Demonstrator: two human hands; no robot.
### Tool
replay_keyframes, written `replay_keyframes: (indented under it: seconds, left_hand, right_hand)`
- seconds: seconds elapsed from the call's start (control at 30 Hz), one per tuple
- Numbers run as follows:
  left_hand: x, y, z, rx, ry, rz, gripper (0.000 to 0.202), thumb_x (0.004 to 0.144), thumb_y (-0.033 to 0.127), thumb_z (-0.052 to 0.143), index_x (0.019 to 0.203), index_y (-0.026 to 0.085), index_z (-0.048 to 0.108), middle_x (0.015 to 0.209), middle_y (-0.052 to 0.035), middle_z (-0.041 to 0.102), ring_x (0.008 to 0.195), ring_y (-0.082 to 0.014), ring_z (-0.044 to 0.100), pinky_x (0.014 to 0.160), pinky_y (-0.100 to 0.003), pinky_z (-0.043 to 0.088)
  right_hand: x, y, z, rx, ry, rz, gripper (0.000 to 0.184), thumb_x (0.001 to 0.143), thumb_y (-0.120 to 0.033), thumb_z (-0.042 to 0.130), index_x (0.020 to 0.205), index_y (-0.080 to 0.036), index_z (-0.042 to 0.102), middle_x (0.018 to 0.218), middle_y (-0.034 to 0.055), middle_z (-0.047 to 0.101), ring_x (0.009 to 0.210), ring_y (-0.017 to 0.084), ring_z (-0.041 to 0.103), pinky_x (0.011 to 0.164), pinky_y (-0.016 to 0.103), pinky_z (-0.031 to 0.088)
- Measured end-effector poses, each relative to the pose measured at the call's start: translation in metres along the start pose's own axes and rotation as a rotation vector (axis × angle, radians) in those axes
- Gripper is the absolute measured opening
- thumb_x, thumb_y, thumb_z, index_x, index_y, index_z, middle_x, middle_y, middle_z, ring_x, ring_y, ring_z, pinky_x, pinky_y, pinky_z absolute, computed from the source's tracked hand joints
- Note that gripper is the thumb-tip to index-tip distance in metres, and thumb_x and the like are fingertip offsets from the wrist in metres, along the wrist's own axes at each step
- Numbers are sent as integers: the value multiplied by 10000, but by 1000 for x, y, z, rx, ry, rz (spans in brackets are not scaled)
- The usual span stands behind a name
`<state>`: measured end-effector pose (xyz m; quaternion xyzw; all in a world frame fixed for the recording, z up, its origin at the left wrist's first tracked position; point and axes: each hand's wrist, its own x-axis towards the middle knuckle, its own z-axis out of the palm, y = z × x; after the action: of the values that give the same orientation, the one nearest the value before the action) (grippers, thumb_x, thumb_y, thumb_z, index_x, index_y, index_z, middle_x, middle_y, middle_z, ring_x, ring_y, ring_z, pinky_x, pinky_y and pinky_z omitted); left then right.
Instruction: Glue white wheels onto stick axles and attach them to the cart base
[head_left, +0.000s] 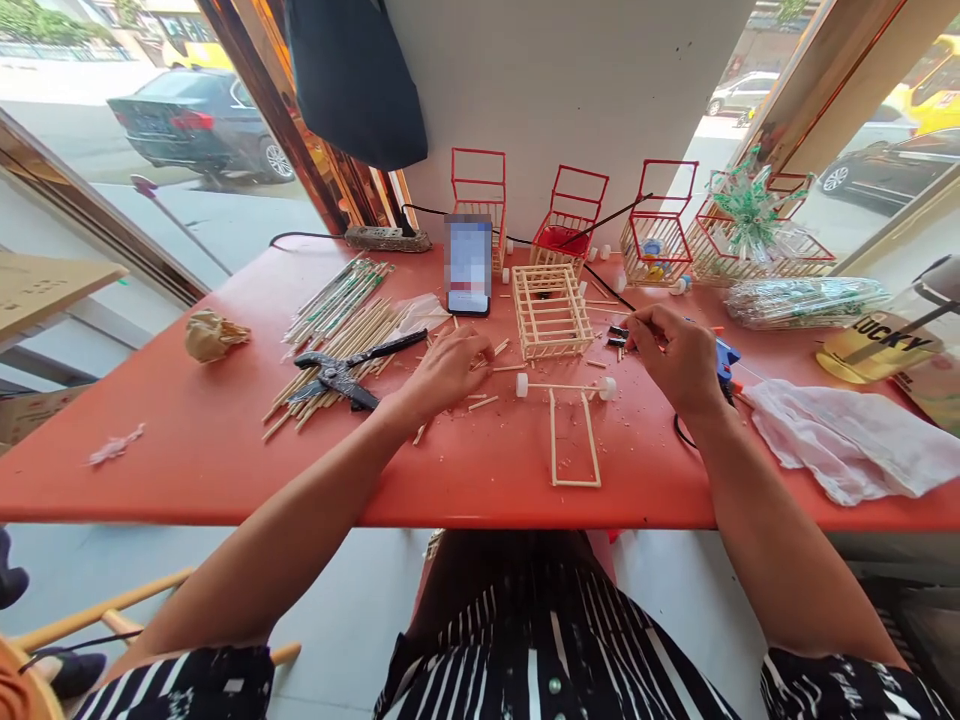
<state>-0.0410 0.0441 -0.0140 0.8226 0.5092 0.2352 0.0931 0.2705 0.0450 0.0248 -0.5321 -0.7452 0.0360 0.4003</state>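
My left hand (450, 368) rests on the red table (187, 450), fingers curled over short wooden stick pieces (484, 403) beside a bare stick basket (551, 311). My right hand (675, 352) is closed in a pinch just right of the basket, near small black clips (619, 335); what it pinches is too small to name. A blue glue gun (725, 358) lies behind that hand. In front lies a stick frame (575, 440) joined to an axle with two white wheels (564, 386).
A pile of long sticks (341, 335) with black cutters (345, 372) lies left. A phone (469, 265) stands upright. Red-framed stick carts (570, 225) line the back wall. A white cloth (847, 440) and a drink cup (885, 345) sit right, a crumpled paper (214, 335) left.
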Motion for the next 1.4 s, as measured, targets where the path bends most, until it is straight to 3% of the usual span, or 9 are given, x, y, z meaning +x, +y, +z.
replay_keyframes:
  seconds: [0.1, 0.2, 0.4, 0.6, 0.73, 0.93, 1.03, 1.23, 1.4]
  left_hand:
    - [-7, 7, -1, -3, 126, 28, 164, 872, 182, 578, 983, 186, 699, 1021, -84, 681, 1018, -275, 598, 934, -410, 445]
    - [-11, 22, -3, -49, 195, 148, 172, 888, 165, 578, 1012, 192, 693, 1036, -67, 688, 1030, -250, 599, 956, -392, 450]
    - [-13, 45, 7, -56, 124, 310, 197, 911, 208, 626, 1104, 195, 661, 1127, -73, 698, 1101, -257, 600, 1004, -406, 463]
    - [-14, 50, 23, -24, 60, 265, 211, 924, 236, 638, 1126, 176, 633, 1126, -109, 675, 1120, -298, 597, 989, -456, 491]
    - [-15, 53, 25, -42, 41, 237, 156, 943, 220, 591, 1084, 171, 634, 1091, -107, 677, 1083, -292, 613, 986, -460, 499]
    - [-17, 50, 10, -151, 12, 149, 492, 793, 89, 577, 1267, 219, 585, 1258, -89, 653, 1220, -275, 597, 1070, -429, 473]
    - [-17, 44, 5, -205, -15, 124, 557, 775, 102, 579, 1318, 220, 555, 1263, -92, 662, 1230, -273, 606, 1085, -429, 462]
    - [-15, 34, 6, -223, -35, 100, 353, 833, 223, 628, 1185, 201, 625, 1214, -89, 702, 1158, -271, 651, 1023, -416, 488]
    - [-14, 29, 10, -241, -35, 96, 224, 879, 280, 629, 1086, 208, 679, 1142, -69, 731, 1104, -258, 672, 996, -404, 488]
  right_hand:
    - [0, -1, 0, 11, -9, 3, 191, 958, -332, 551, 862, -237, 686, 757, 25, 749, 701, 198, 694, 717, 311, 497]
    - [-1, -1, 0, 14, 4, -2, 182, 955, -311, 559, 848, -236, 685, 736, 17, 743, 683, 189, 689, 713, 306, 492]
    - [-2, 1, 0, 41, -2, -11, 180, 961, -320, 562, 900, -229, 705, 763, 19, 755, 697, 190, 697, 691, 294, 487]
    - [-2, -2, 0, 25, -86, -71, 199, 954, -309, 558, 845, -213, 695, 762, 32, 747, 732, 200, 687, 741, 311, 474]
    - [-2, -3, -2, -48, -199, -101, 241, 947, -360, 578, 807, -204, 697, 768, 42, 729, 695, 191, 641, 696, 311, 429]
    - [0, 1, -12, -117, -385, -64, 297, 905, -494, 626, 819, -227, 723, 760, 31, 738, 680, 184, 637, 644, 307, 413]
    - [2, 6, -17, -147, -486, -19, 356, 864, -583, 647, 838, -237, 730, 738, 23, 739, 659, 187, 645, 621, 309, 429]
    - [1, 9, -25, -129, -706, -14, 445, 806, -638, 699, 1007, -241, 728, 823, 22, 754, 711, 192, 681, 635, 291, 461]
    - [2, 6, -23, -160, -794, -11, 331, 835, -497, 668, 1008, -218, 705, 866, 41, 758, 732, 197, 680, 636, 286, 450]
